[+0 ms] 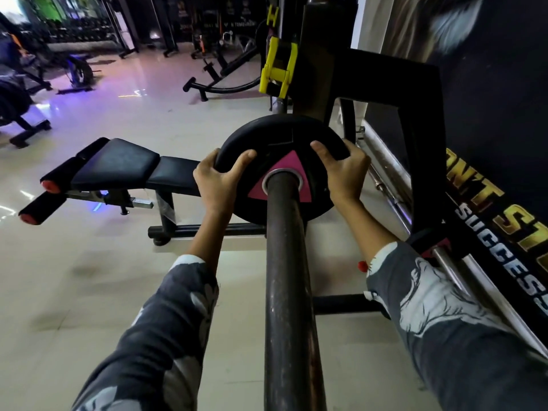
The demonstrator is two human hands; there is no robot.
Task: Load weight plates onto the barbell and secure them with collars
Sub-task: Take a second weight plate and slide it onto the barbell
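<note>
A black weight plate (pixel 275 140) with a pink triangle around its metal-ringed hole sits on the dark barbell sleeve (pixel 286 277), which runs from the bottom of the view up to the plate. My left hand (pixel 218 180) grips the plate's left rim, thumb over its face. On the right rim my right hand (pixel 342 170) holds it the same way. Both forearms in grey patterned sleeves flank the sleeve. No collar is seen on the bar.
A black rack frame (pixel 415 93) with a yellow bar catch (pixel 278 66) stands behind the plate. A black padded bench (pixel 118 167) with foam rollers lies to the left. Spare steel bars (pixel 391 173) lean along the right wall. Other gym machines stand far back.
</note>
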